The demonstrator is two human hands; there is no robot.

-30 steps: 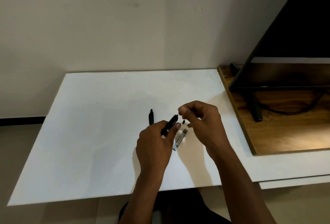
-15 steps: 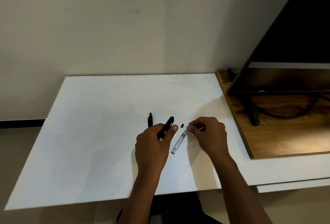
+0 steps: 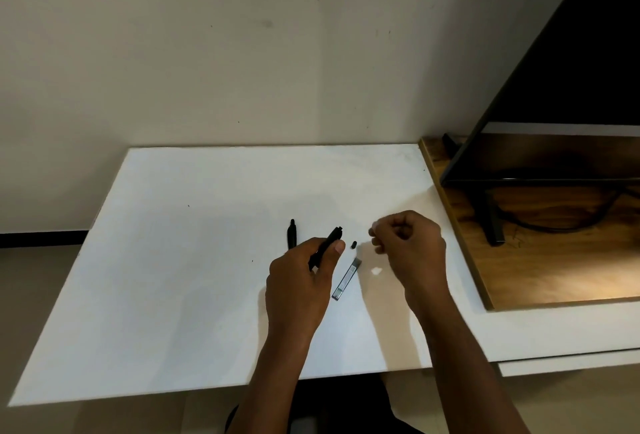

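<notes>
My left hand [image 3: 298,288] grips a black pen-like barrel [image 3: 329,243] that points up and to the right, over the white board [image 3: 173,260]. My right hand [image 3: 412,246] hovers to the right of it with fingers curled and thumb and fingertips pinched together; nothing shows between them. On the board between my hands lie a slim grey refill case [image 3: 346,279] and a tiny black cap [image 3: 354,245]. A second black pen part [image 3: 292,234] lies left of the barrel. A small white bit [image 3: 376,271] sits right of the case.
The white board rests on a white desk against a pale wall. To the right is a wooden board [image 3: 554,271] with a dark monitor [image 3: 571,87], its stand foot [image 3: 493,225] and a black cable [image 3: 554,225].
My right hand dropped to the top of the grey case, then lifted away up and to the right, pinched. A small white bit now lies beside the case. My left hand kept the barrel.
</notes>
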